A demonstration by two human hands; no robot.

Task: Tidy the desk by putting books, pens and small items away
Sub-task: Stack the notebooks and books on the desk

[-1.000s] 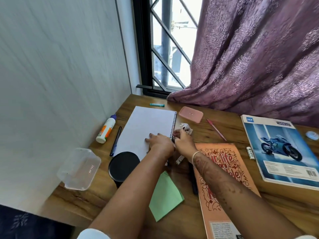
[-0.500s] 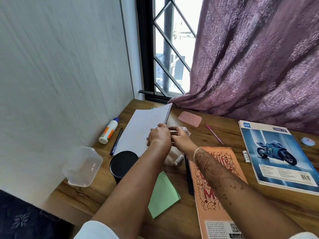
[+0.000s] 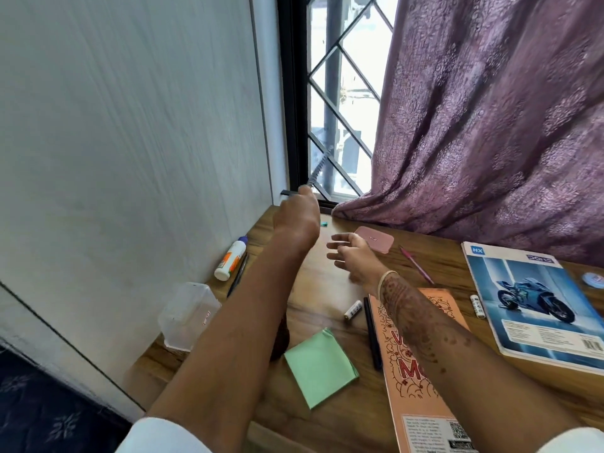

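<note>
My left hand (image 3: 295, 217) is raised above the desk's far left corner and grips the spiral notebook (image 3: 318, 168). The notebook stands almost edge-on to me, so only its wire spine shows against the window. My right hand (image 3: 351, 253) hovers over the bare wood with fingers spread, holding nothing. On the desk lie an orange book (image 3: 421, 371), a blue motorcycle book (image 3: 529, 302), a pink pen (image 3: 416, 264), a black pen (image 3: 372, 331), a pink case (image 3: 374, 238) and a green folded paper (image 3: 322, 366).
A glue bottle (image 3: 230, 258) and a dark pen (image 3: 238, 274) lie along the left wall. A clear plastic box (image 3: 188, 317) sits at the desk's left edge. Two small white sticks (image 3: 353, 309) (image 3: 477, 305) lie near the books. A purple curtain (image 3: 490, 125) hangs behind.
My left hand has lifted the notebook off the desk and up toward the window. My right hand has let go of it and opened.
</note>
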